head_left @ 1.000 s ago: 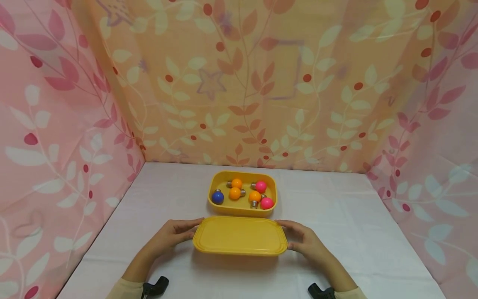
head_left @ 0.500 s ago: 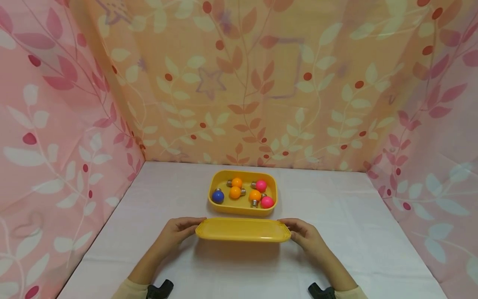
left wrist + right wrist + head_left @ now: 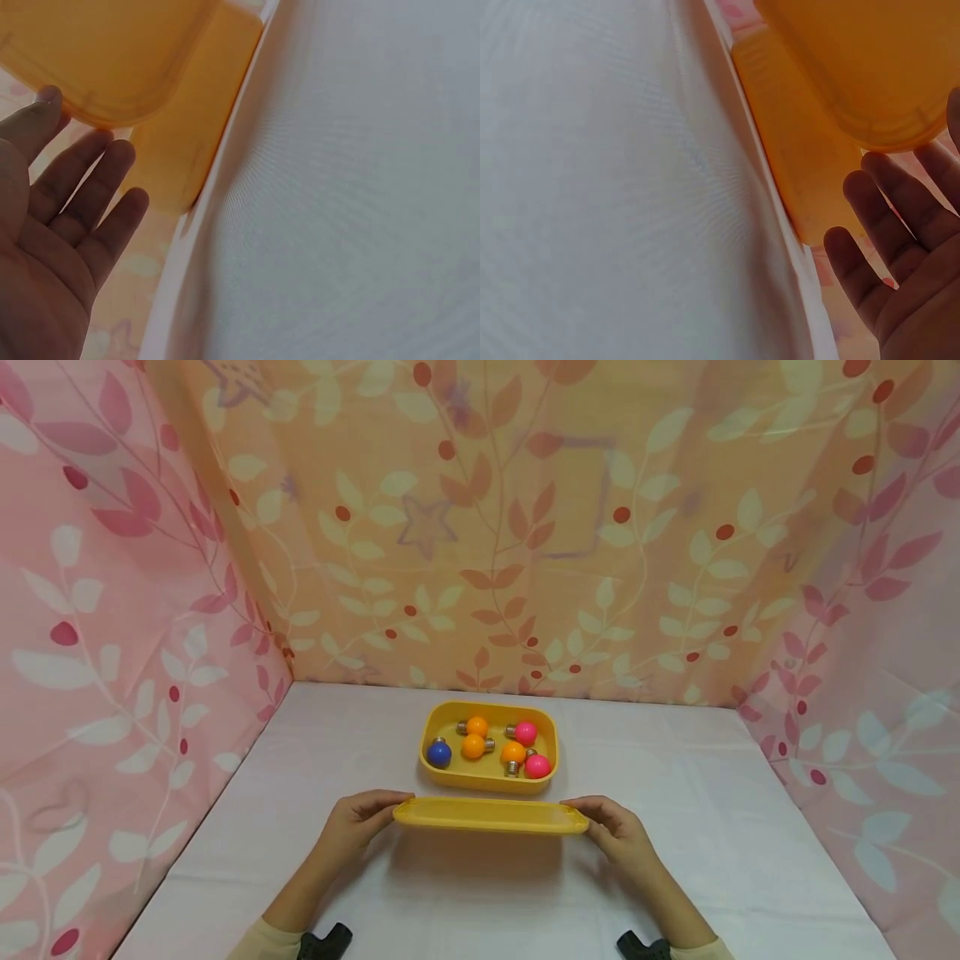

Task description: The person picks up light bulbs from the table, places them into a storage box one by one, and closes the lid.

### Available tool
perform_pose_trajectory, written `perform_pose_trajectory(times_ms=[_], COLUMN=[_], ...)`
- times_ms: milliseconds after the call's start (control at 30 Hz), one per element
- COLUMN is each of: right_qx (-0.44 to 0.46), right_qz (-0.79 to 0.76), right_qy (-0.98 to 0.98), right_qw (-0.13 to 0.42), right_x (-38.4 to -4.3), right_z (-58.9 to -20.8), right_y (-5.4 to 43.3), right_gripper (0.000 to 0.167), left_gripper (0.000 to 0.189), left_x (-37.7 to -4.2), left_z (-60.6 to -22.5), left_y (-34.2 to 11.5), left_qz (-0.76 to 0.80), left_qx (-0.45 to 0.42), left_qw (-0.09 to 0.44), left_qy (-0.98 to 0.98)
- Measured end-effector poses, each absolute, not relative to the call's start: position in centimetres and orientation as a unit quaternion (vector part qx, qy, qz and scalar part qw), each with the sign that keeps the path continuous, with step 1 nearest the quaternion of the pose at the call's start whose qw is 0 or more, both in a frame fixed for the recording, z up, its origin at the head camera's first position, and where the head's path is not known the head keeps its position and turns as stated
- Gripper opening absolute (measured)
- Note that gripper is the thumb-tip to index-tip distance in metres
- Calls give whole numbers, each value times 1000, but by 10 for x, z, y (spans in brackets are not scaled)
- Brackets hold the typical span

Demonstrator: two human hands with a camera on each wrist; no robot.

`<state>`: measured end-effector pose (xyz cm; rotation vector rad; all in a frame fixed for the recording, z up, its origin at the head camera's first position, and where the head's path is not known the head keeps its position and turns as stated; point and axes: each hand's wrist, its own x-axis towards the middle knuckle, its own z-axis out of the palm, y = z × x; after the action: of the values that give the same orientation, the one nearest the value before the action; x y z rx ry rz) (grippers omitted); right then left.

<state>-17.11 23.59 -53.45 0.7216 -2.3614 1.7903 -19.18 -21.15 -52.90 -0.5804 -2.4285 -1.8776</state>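
A yellow lid [image 3: 491,816] is held up over the table, tilted so that the head view sees it as a narrow strip, with its shadow below. My left hand [image 3: 358,822] pinches the lid's left end between thumb and fingers. At the right end my right hand [image 3: 617,827] grips it in the same way. In the left wrist view the thumb lies at the edge of the lid [image 3: 112,60], the lower fingers spread free. Just beyond the lid stands a yellow box [image 3: 489,783] holding several small bulbs: orange [image 3: 473,747], pink [image 3: 537,767] and one blue bulb [image 3: 439,753].
A white cloth covers the table [image 3: 675,793]. Behind it hangs an orange leaf-patterned cloth [image 3: 495,527], and pink patterned cloths [image 3: 112,652] close off both sides. Black wrist straps [image 3: 324,942] sit on both forearms.
The lid has tipped from showing its broad top face to nearly edge-on, its near edge rising. Both hands have turned slightly with it. Box and bulbs stay in place.
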Motion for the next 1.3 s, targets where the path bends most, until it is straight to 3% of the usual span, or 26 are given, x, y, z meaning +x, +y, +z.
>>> perform_pose_trajectory(times_ms=[333,567,700,867,1300], right_qx=[193,208,240,245,266], right_qz=[511,478,484,482,479], right_qy=[-824,-831,-815,-813,-806], right_qw=[147,194,209,216,224], right_x=[-169,-160,-155,-163,-169], right_z=[-533,-512,-499,-517,-522], right_y=[231,218,213,218,221], right_gripper=[24,21,23,36,58], left_gripper=[16,26,26,31,51], left_x=[-191,-188,-180,-173,-178], left_z=[-530,-523,-510,-497,-498], left_y=[-204,-197,-192,-188,-190], left_qz=[-549,-537,-540,-554,-580], left_qx=[-202,-216,-225,-219,-243], left_qw=[122,173,183,190,198], left_qy=[-802,-797,-790,-780,-751])
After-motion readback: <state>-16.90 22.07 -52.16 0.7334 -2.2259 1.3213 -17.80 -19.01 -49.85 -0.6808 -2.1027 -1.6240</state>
